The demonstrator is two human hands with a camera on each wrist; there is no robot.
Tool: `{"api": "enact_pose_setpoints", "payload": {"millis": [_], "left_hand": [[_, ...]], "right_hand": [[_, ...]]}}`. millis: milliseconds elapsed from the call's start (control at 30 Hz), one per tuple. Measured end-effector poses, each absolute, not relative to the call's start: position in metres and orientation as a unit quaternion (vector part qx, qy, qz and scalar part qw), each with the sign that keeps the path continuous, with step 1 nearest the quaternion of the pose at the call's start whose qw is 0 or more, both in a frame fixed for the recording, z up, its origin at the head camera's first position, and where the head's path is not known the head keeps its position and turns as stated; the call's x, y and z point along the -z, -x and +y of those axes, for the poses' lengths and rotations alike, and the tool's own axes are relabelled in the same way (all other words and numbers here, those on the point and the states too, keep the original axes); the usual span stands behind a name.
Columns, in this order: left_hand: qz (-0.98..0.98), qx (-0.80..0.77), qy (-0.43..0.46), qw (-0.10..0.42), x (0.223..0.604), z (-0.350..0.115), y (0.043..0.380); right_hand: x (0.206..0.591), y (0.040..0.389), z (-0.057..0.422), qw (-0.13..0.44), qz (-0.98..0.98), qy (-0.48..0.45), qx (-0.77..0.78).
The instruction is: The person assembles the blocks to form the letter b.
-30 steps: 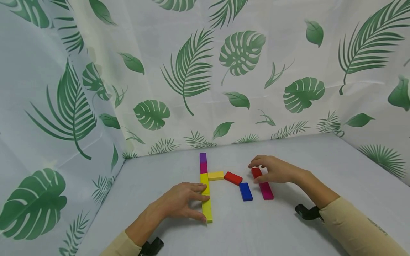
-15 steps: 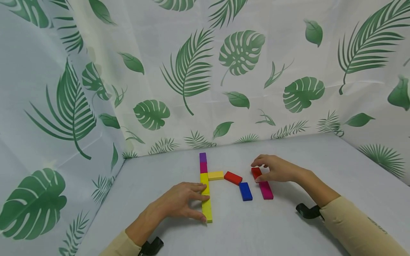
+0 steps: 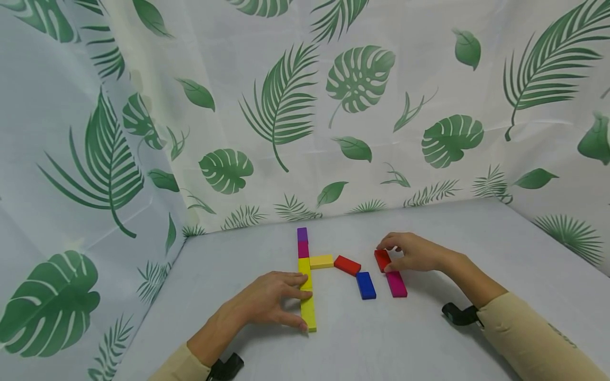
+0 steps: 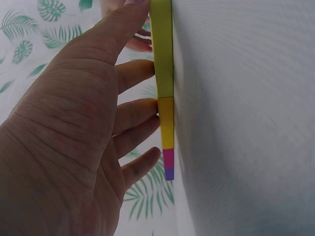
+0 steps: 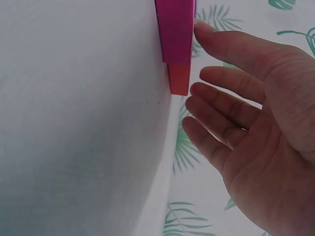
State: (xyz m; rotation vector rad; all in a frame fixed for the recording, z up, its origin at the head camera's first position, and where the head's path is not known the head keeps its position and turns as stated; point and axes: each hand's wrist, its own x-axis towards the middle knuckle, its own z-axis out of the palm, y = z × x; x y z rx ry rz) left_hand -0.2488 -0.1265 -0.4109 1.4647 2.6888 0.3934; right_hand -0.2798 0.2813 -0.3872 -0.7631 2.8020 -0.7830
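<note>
Right fingers: the right hand (image 3: pixel 414 251) has its fingers apart and loosely bent, with no firm clamp to be seen; fingertips and thumb lie about the outer red (image 3: pixel 382 260), and whether every tip touches cannot be told.
Outer red: flat on the table (image 3: pixel 362 344), partly under that hand, end to end with the pink (image 3: pixel 396 284).
Left fingers: spread, not curled round anything; the left hand (image 3: pixel 271 299) rests fingertips on the near yellow (image 3: pixel 310 317) and far yellow (image 3: pixel 304 266), its thumb by the row's near end.
Yellow row: runs on into the magenta (image 3: pixel 303 249) and the purple (image 3: pixel 302 234), ends meeting.
Bridge: the pale yellow (image 3: pixel 321 261) juts from the row; the inner red (image 3: pixel 347 265) slants off its end, its lower corner at the blue (image 3: pixel 366 286).
Weight and stiffness: the blocks look small, light and rigid, probably painted wood; little to break or bend.
Slip: smooth faces on a smooth cover would likely slide at a light nudge, and a pushed block may shove its neighbour.
Hold: the outer red is best pinched by its long sides, near mid-length, since its near end is against the pink.
</note>
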Motion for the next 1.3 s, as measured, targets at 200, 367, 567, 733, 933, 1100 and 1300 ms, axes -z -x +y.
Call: {"api": "enact_pose_setpoints", "payload": {"millis": [200, 367, 567, 733, 933, 1100, 1300], "left_hand": [[0.873, -0.129, -0.469, 0.034, 0.4110, -0.1261, 0.2485], [0.874, -0.129, -0.468, 0.036, 0.4096, -0.1259, 0.2476], [0.872, -0.125, -0.472, 0.030, 0.4098, -0.1261, 0.2477], [0.868, -0.127, -0.479, 0.023, 0.4102, -0.1265, 0.2479], [0.865, -0.128, -0.485, 0.010, 0.4119, -0.1270, 0.2483], [0.866, -0.127, -0.484, 0.011, 0.4119, -0.1273, 0.2484], [0.867, -0.127, -0.481, 0.016, 0.4115, -0.1270, 0.2488]], "right_hand": [[0.3917, 0.2827, 0.2835, 0.068, 0.930, 0.254, 0.255], [0.3933, 0.2843, 0.2851, 0.067, 0.930, 0.259, 0.253], [0.3934, 0.2845, 0.2862, 0.075, 0.927, 0.262, 0.256], [0.3943, 0.2854, 0.2862, 0.080, 0.928, 0.260, 0.252], [0.3938, 0.2855, 0.2847, 0.083, 0.932, 0.252, 0.248], [0.3940, 0.2856, 0.2848, 0.081, 0.933, 0.249, 0.249], [0.3944, 0.2860, 0.2857, 0.076, 0.934, 0.250, 0.244]]}}
